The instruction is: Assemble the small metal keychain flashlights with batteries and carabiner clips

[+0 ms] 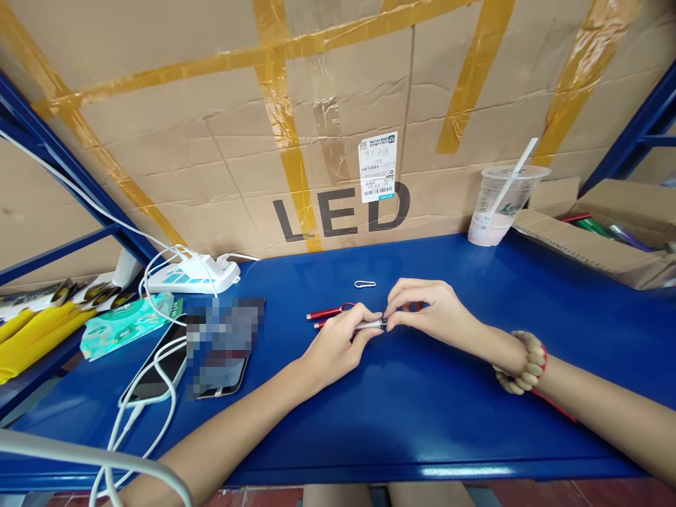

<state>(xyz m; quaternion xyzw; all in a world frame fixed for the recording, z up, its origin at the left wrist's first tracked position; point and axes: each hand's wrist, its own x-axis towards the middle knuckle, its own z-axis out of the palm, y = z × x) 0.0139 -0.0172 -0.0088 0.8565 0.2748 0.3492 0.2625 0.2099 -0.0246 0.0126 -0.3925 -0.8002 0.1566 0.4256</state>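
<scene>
My left hand [338, 343] is closed around a slim silver pen-shaped tube [368, 325] with a dark end pointing right. Thumb and fingertips of my right hand [422, 303] pinch that dark end; how they grip it is partly hidden. Left of my left hand lies a red metal tube [323, 314] with a silver tip and a red loop. Just below it another red end [320, 325] pokes out from behind my fingers; I cannot tell whether it belongs to the silver tube. A small metal snap hook [364, 284] rests on the blue table behind my hands.
Two phones [158, 373] [227, 380], white cables [172, 394] and a white power strip [222, 278] occupy the left. A teal tissue pack [127, 327] lies beside them. At right stand a plastic cup [493, 211] with a straw and an open cardboard box [596, 250]. A large LED carton [211, 176] walls the back.
</scene>
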